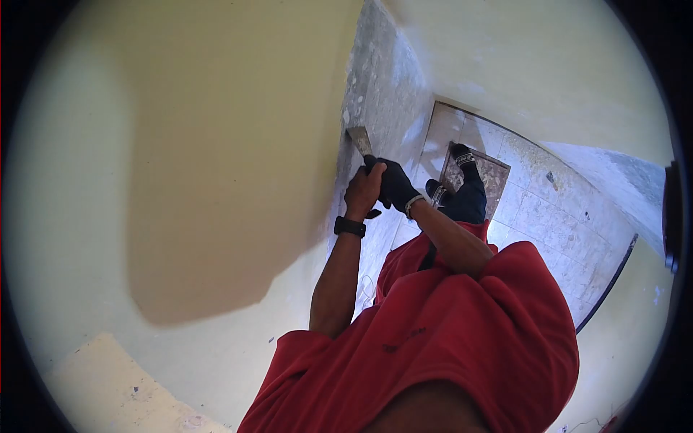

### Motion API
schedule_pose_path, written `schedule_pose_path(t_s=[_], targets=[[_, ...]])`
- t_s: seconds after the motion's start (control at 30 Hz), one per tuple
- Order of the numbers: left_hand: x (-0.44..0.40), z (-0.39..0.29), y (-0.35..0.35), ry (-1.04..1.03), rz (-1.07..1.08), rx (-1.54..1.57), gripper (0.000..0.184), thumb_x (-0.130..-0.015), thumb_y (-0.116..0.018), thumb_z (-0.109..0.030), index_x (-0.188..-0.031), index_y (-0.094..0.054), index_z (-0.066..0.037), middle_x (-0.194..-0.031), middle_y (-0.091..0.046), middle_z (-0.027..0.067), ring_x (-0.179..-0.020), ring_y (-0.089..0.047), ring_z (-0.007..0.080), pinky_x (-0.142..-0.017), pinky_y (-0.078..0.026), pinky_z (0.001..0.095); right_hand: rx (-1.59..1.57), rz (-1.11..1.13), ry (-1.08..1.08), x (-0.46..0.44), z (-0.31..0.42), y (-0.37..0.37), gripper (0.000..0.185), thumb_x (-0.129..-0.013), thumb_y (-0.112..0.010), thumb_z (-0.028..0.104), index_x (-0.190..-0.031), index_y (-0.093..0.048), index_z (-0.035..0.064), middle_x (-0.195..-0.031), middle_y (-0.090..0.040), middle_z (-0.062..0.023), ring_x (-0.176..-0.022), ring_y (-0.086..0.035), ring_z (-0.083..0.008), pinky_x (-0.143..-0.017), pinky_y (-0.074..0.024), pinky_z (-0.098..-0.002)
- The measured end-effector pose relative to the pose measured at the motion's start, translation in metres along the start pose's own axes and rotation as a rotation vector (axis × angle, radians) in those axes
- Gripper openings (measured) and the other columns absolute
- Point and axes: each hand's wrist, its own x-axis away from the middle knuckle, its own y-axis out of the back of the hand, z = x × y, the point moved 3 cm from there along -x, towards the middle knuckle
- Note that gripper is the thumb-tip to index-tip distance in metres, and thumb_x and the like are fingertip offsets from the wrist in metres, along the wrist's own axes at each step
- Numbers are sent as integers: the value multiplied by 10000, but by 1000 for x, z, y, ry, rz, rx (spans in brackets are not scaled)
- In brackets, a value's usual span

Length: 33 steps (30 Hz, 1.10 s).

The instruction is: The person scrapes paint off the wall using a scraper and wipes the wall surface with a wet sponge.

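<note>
A putty knife (pixel 359 138) with a broad flat blade meets the wall at the border between yellow paint and a grey, stripped band (pixel 379 86). Its handle is mostly hidden by my hands. My left hand (pixel 364 190), bare with a dark watch at the wrist, is closed around the lower handle. My right hand (pixel 396 185), in a black glove, grips beside it and overlaps it, close behind the blade. A small dark piece sticks out below my left hand; I cannot tell what it belongs to.
The yellow wall (pixel 231 144) fills the left side, with a large shadow on it. Below are pale floor tiles (pixel 538 216) with specks of debris. My feet (pixel 462 153) are by a brown-framed square panel (pixel 497 177). Another wall (pixel 520 65) stands opposite.
</note>
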Motion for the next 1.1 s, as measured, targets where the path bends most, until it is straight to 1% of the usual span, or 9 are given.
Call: schedule_pose_path(t_s=[0.13,0.37,0.47,0.53,0.57,0.63,0.77,1.0,1.1], targets=[[-1,-1,1,35,-33,-59,674,-786,-456,-602,-1041,-614,2,-1032,-642,233,-1020,-595,396,-878,-432,455,260,-28,302,-17,-3,1,210,-931,-510,245,-870,-581,57,-592,-542,-28,-385,-477,-125,-336,-387,-283],[-7,-13,6,7,-101,-87,651,-815,-433,-584,-1030,-614,2,-1028,-638,240,-1002,-590,419,-858,-446,460,268,-27,268,-25,-11,7,201,-913,-520,233,-887,-581,44,-692,-601,-67,-495,-555,-143,-424,-438,-291],[-12,10,-12,9,-121,-125,641,-832,-413,-574,-1015,-611,7,-1029,-632,250,-1005,-584,422,-858,-445,466,105,35,196,-26,-13,6,310,-948,-505,345,-843,-566,60,-579,-511,-4,-370,-445,-89,-302,-331,-262],[-5,0,-15,21,-141,-89,628,-841,-402,-564,-1023,-609,0,-1022,-632,247,-1005,-582,419,-866,-436,473,454,-59,226,-30,-21,15,198,-888,-533,242,-909,-584,51,-746,-625,-119,-674,-625,-268,-606,-493,-368],[-5,-6,-12,20,-139,-92,628,-841,-402,-564,-1023,-609,0,-1022,-632,247,-1005,-582,419,-866,-436,473,450,-61,225,-36,-25,18,198,-888,-533,242,-909,-584,51,-746,-625,-119,-674,-625,-268,-606,-493,-368],[-9,-12,-10,-57,-123,-42,611,-844,-396,-556,-1036,-612,-18,-1031,-634,239,-1014,-576,423,-873,-426,481,858,-213,833,-37,-20,20,180,-871,-544,217,-917,-562,44,-724,-582,-99,-609,-599,-254,-533,-474,-358],[-16,7,-22,-118,-159,-96,603,-851,-382,-552,-1060,-617,-37,-1039,-634,235,-1029,-574,417,-875,-424,476,672,-87,485,-38,-32,22,171,-836,-543,192,-949,-555,64,-820,-584,-137,-793,-596,-330,-679,-477,-401],[-18,-9,-19,-61,-145,31,617,-844,-376,-559,-1074,-616,-39,-1066,-628,238,-1037,-572,415,-879,-421,472,851,-189,764,-40,-15,25,180,-815,-556,205,-931,-564,67,-834,-589,-144,-801,-594,-339,-689,-474,-423],[-20,-2,-16,25,-119,0,611,-840,-387,-553,-1081,-613,-39,-1068,-629,237,-1036,-572,416,-879,-420,472,699,-146,453,-36,-13,21,184,-820,-566,223,-921,-565,69,-827,-603,-150,-794,-594,-355,-690,-475,-424]])
